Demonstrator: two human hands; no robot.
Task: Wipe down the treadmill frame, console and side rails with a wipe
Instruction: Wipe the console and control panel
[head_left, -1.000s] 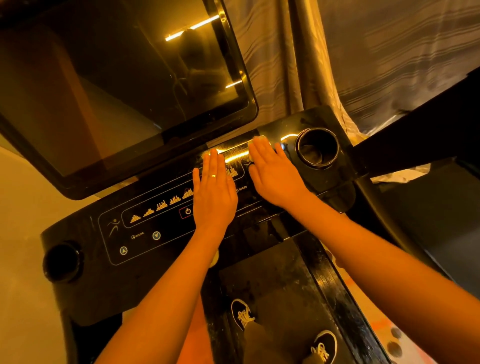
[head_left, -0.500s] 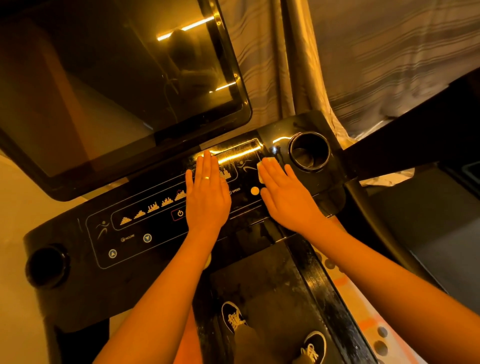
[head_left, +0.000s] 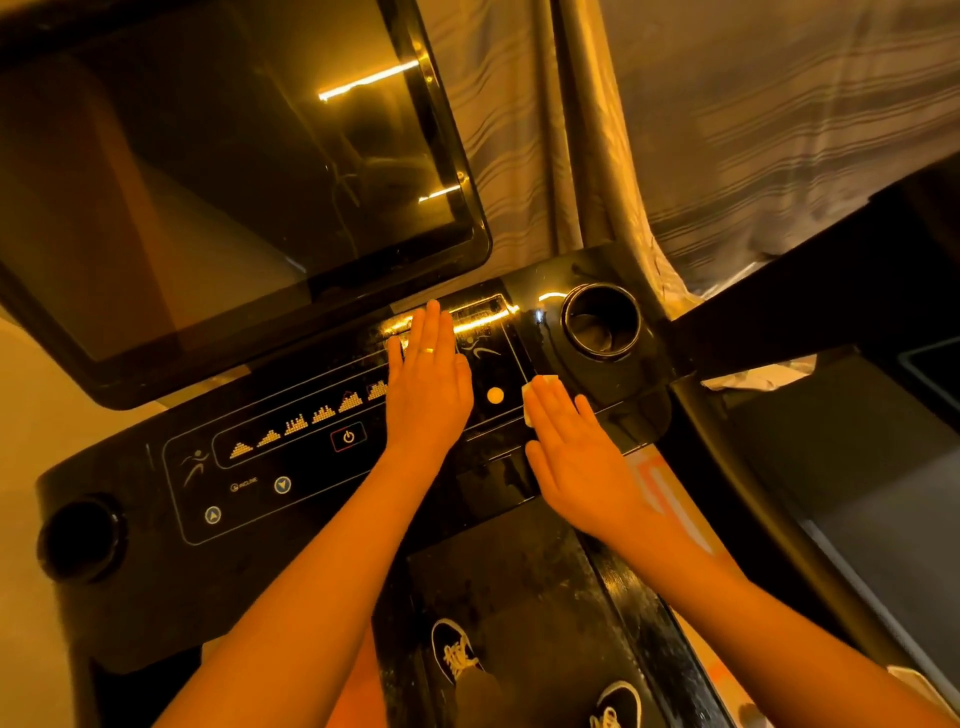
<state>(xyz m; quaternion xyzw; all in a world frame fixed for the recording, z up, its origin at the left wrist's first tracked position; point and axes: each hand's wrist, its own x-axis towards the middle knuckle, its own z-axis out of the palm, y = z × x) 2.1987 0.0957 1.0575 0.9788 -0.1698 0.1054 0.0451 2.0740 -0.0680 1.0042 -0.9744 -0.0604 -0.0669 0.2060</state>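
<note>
Left hand (head_left: 428, 387) flat, fingers straight, on console (head_left: 156, 587) mid-panel; unmoved since a second ago. Right hand (head_left: 576, 457) also flat, straight fingers pressing wipe (head_left: 531, 401) onto the console's right part, just short of cup holder (head_left: 602, 322). It has slid back from the lit strip toward the near edge.

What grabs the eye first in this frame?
The big dark screen fills the upper left and reflects bright light strips. Below it, both hands lie flat on the glossy black console. The left hand, wearing a ring, sits at the right end of the glowing program icons, and the right hand presses a pale wipe just below the right cup holder.
</note>
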